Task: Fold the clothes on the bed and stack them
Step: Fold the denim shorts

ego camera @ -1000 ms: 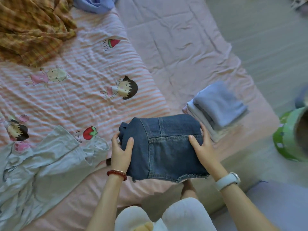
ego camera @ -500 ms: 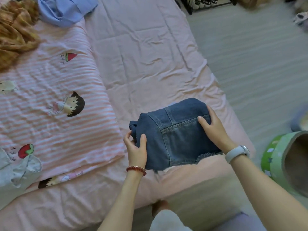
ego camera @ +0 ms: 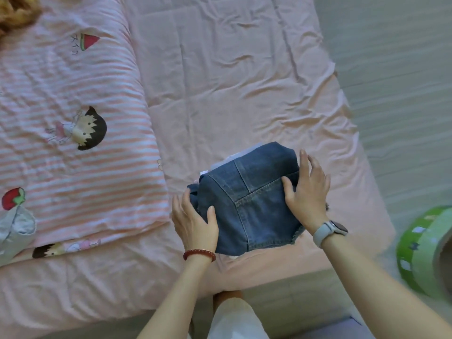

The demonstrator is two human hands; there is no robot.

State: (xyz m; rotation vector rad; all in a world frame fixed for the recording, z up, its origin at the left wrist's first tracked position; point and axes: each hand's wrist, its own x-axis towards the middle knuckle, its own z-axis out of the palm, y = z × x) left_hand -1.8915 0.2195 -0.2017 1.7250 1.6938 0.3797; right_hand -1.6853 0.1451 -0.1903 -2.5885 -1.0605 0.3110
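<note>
Folded denim shorts (ego camera: 252, 204) sit near the front right edge of the bed (ego camera: 220, 81), on top of a stack of folded clothes (ego camera: 241, 154) whose edges show behind and to their left. Left hand (ego camera: 193, 221) is at the shorts' left side, right hand (ego camera: 308, 189) on their right side. A striped quilt (ego camera: 73, 143) covers the bed's left part. A garment (ego camera: 14, 226) lies at the quilt's front left corner. A round bin (ego camera: 425, 253) stands on the floor (ego camera: 396, 69) right of the bed.

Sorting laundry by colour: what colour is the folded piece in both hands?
Dark blue denim with lighter stitching, clearest in the head view.
</note>
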